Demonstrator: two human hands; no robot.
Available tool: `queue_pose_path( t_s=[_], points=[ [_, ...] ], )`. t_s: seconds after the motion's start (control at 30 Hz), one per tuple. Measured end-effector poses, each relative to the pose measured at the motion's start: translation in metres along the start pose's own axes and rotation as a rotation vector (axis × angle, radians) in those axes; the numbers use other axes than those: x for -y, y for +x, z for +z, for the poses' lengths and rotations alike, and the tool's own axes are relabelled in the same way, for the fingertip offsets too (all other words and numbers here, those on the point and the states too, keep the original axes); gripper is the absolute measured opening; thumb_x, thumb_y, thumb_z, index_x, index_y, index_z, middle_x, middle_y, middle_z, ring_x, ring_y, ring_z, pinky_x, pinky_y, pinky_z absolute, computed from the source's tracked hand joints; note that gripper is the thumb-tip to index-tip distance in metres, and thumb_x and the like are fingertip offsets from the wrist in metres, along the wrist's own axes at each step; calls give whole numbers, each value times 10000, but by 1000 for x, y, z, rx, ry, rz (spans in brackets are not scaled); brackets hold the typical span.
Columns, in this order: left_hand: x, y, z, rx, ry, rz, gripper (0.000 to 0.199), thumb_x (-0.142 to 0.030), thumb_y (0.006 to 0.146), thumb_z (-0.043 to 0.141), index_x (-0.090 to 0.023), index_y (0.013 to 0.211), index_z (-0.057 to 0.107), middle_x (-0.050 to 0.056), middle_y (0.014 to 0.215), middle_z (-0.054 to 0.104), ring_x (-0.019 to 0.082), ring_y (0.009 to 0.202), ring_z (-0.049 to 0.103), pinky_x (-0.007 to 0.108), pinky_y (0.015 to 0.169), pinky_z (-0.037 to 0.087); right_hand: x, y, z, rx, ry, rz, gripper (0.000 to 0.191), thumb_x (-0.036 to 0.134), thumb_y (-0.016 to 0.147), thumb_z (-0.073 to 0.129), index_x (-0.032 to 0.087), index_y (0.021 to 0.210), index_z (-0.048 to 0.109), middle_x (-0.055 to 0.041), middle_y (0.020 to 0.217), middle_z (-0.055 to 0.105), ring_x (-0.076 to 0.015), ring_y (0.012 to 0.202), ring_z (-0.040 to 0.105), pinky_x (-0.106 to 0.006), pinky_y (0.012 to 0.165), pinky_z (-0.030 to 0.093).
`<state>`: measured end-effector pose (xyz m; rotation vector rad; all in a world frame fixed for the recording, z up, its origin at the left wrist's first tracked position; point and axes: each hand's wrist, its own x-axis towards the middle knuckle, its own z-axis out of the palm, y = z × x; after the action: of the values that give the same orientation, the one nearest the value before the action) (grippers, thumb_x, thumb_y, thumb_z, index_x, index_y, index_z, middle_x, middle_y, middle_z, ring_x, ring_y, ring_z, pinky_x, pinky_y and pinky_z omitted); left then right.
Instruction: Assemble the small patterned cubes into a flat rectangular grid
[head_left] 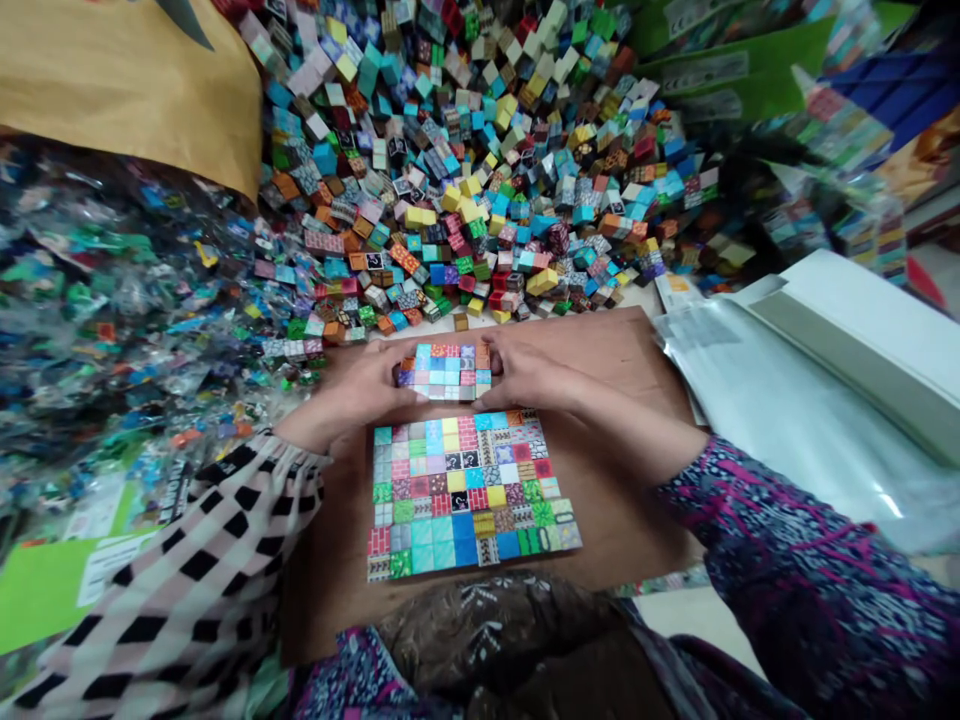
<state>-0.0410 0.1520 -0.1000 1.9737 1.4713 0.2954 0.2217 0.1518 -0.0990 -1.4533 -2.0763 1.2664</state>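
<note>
A small block of colourful patterned cubes (444,372), several cubes wide, is gripped at its two ends on the brown board. My left hand (367,385) closes on its left end, thumb at the near corner. At the right end, my right hand (525,372) presses with its fingers and thumb. Just below lies a larger flat array of patterned cubes (469,495), its lower right part extending a little further out than the rows above. Neither hand touches this larger array.
A big heap of loose coloured cubes (465,180) lies beyond the brown board (622,400). Small plastic-wrapped parts (135,290) pile up at the left, under a tan envelope (135,90). Clear plastic bags (795,400) and a white box (877,340) lie at the right.
</note>
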Motion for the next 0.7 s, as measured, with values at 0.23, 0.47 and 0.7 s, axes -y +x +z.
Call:
queue_pose_path(
  t_s=[0.23,0.47,0.7],
  points=[
    [2,2,1,36,16,23,758,-333,698,773,-210,1422,585,97,1200,569,331,1199,504,520,1127,376,12,-7,5,-8,-1,-14,741,251,659,839,211,1343,556,-96,1159,638,-322,1110,585,-464,951,507],
    [2,2,-1,26,26,0,822,-338,674,764,-222,1461,557,98,1163,566,347,1178,517,499,1084,411,4,2,7,-2,2,26,768,251,602,875,205,1301,559,-94,1150,650,-312,1050,610,-454,894,530],
    [2,3,-3,53,12,39,782,-382,695,748,-247,1445,574,106,1204,608,339,1173,529,467,1039,440,3,4,6,16,-58,44,695,308,617,880,179,1233,585,-111,1141,667,-308,1016,627,-451,878,533]
  ],
)
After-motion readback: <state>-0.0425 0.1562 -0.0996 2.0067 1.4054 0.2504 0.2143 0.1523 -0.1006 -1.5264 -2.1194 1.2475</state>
